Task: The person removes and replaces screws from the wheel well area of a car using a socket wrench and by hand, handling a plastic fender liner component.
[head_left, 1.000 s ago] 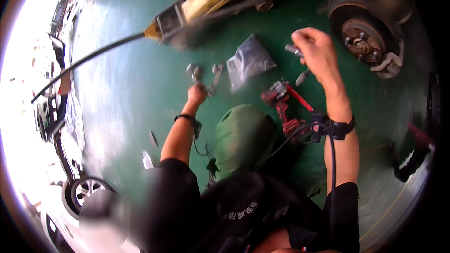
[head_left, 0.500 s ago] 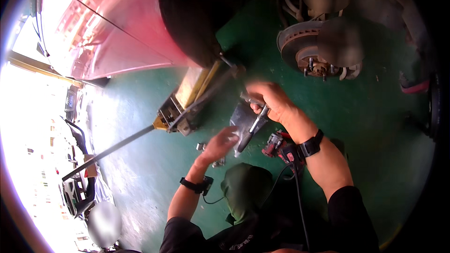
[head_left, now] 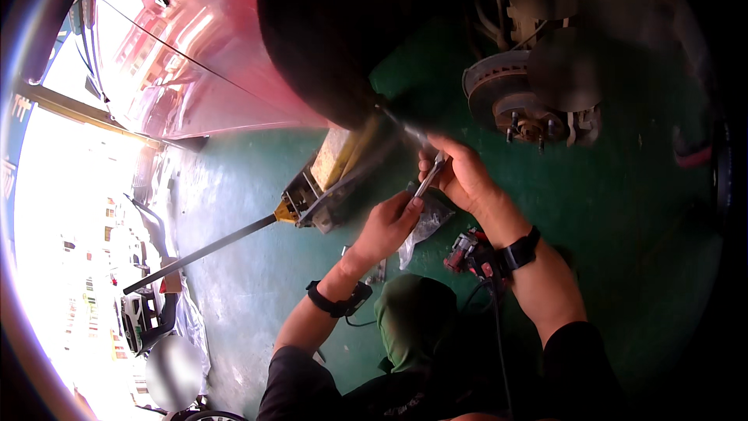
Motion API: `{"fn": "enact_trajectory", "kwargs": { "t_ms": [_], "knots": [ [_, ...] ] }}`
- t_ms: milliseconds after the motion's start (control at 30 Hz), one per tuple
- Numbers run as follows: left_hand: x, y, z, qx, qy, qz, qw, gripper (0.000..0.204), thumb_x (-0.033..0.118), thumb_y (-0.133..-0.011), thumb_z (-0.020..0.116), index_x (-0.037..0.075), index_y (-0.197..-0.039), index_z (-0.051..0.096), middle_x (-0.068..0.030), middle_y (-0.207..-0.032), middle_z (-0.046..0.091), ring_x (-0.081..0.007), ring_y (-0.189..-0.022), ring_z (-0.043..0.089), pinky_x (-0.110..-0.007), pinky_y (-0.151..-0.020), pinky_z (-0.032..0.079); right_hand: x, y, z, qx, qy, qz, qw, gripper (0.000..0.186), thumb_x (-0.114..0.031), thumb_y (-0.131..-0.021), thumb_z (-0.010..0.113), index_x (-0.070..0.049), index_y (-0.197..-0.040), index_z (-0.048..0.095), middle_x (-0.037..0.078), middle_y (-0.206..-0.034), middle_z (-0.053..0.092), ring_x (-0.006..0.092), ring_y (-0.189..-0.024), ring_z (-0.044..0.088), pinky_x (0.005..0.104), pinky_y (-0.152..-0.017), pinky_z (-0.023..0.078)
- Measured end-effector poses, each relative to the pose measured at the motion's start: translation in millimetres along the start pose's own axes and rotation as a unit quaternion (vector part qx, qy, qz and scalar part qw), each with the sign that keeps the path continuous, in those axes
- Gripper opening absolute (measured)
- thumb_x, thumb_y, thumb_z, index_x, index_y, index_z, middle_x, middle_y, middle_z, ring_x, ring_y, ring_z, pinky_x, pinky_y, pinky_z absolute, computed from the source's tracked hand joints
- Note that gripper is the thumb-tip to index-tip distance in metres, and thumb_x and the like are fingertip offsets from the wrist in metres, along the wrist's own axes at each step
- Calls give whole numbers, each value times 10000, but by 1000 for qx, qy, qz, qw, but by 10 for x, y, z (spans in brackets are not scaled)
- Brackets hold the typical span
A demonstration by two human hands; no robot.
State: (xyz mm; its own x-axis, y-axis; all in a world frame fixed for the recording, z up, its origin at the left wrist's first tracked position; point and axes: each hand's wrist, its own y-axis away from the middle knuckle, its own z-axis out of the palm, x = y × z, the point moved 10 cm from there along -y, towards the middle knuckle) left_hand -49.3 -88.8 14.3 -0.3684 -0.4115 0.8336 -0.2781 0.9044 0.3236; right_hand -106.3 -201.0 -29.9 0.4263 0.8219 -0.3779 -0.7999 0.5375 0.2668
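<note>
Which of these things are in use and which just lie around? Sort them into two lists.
In use:
- slim metal tool, held between the right hand and the left hand

Lying about:
- floor jack with its long handle
- clear plastic bag on the green floor
- red power tool
- bare brake disc

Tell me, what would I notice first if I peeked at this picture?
Probably the two bare hands in the middle: the right hand and the left hand meet on a slim silvery metal tool. Above them to the right sits a round grey metal brake disc with studs, on a car with its wheel off. To the left, a yellow floor jack with a long dark handle rests on the green floor under the shiny red car body.
</note>
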Motion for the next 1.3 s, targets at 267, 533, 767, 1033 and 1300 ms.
{"fn": "enact_trajectory", "kwargs": {
  "t_ms": [267,533,767,1033,1300],
  "knots": [
    [215,-13,-449,119,-129,84,981,289,225,-1018,574,-9,-1178,632,-11,-854,648,-72,-766,559,-243,-688,484,-14,-44,-136,20,-45,6,999,155,-153,-927,638,-78,-819,556,11,-715,535,90,-596,510,254,-538,435],
    [695,51,-1771,394,-200,213,871,366,113,-930,624,22,-1278,557,-152,-1112,692,-217,-872,683,-308,-744,534,79,-74,-184,44,-32,15,998,188,-137,-884,662,-58,-772,534,24,-701,511,91,-576,488,250,-522,412],
    [1216,119,-1696,393,-235,236,857,428,21,-938,597,51,-1356,511,-126,-1289,619,-195,-1087,651,-288,-786,536,94,-133,-270,67,9,17,998,193,-135,-856,668,-39,-758,532,37,-682,511,107,-538,480,264,-484,397],
    [1536,185,-1395,426,-216,329,814,513,-64,-902,551,-7,-1403,456,-170,-1351,576,-235,-1213,599,-317,-875,537,109,-192,-344,86,49,-2,995,233,-184,-857,637,-34,-696,564,79,-520,525,184,-409,480,307,-437,378],
    [1442,132,-1505,482,-120,275,823,491,-83,-880,566,-5,-1357,482,-126,-1246,613,-179,-1066,639,-276,-892,515,159,-123,-278,86,41,32,995,199,-134,-828,706,-100,-738,531,10,-683,503,69,-518,460,224,-463,380]
  ]
}}
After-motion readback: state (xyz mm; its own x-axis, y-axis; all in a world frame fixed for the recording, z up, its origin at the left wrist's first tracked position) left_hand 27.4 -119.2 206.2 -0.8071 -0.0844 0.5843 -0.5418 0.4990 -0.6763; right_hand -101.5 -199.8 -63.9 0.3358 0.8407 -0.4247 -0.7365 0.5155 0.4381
